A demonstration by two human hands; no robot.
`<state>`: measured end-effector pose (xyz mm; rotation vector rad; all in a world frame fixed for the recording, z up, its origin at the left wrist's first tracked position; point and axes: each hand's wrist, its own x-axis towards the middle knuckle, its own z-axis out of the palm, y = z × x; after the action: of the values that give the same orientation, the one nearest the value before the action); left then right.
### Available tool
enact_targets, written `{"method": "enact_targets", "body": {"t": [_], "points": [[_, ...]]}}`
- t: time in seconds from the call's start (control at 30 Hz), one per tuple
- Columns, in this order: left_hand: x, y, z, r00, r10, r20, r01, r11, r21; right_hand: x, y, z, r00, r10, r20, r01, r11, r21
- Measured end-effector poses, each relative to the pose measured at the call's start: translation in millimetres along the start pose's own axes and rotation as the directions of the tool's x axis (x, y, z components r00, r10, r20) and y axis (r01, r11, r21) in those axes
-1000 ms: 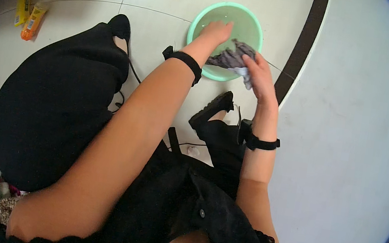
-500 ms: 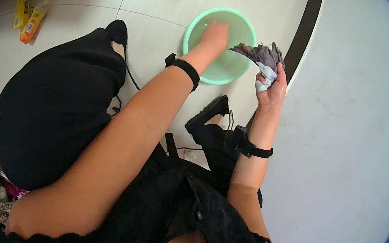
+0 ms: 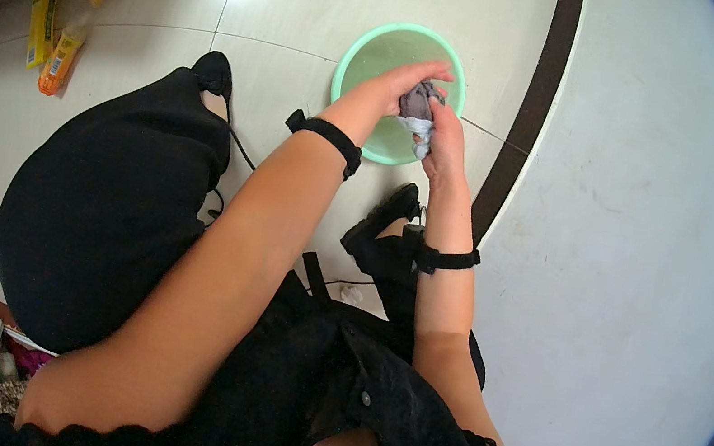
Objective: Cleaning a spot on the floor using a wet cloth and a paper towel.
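1. The dark grey cloth [image 3: 418,102] is bunched between both hands at the upper centre of the frame, directly over the green basin [image 3: 381,55]; it is probably kept there so that anything dripping is caught.
2. By the right hand [image 3: 447,142] the bundle is held from below right, the grip clamped on the grey cloth with the thumb laid across it, seemingly for firm hold.
3. By the left hand [image 3: 408,83] the bundle is met from the left; the fingers are stretched out past it and not curled round it, perhaps as a guide. How hard it is pressed cannot be told.
4. A pale cloth [image 3: 420,135] is pinned below the grey, against the right palm; whether the two are joined cannot be told.
5. The basin is set on the floor [image 3: 296,5] between the feet, presumably for easy reach from above.
6. An orange-labelled bottle [image 3: 62,58] and a yellow packet [image 3: 41,28] are left lying at upper left, well apart from the hands.
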<state>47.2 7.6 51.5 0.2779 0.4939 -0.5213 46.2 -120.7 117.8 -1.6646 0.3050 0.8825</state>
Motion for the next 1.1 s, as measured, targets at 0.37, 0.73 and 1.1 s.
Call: {"method": "enact_targets", "body": {"t": [0.37,0.73,1.1], "points": [[22.3,-12.2,-40.8,0.988,-0.023,-0.156,0.008,0.995,-0.095,30.7,17.2,-44.0,0.995,0.08,-0.054,-0.029,0.776,0.63],[18.9,-17.9,-27.9,0.978,0.085,-0.19,-0.127,0.968,-0.219,49.5,36.7,-33.6,0.947,0.227,-0.226,-0.077,0.847,0.526],[11.2,-19.8,-22.9,0.865,0.088,-0.494,-0.066,0.996,0.06,35.5,17.3,-4.0,0.951,-0.003,-0.31,0.058,0.984,0.166]]}}
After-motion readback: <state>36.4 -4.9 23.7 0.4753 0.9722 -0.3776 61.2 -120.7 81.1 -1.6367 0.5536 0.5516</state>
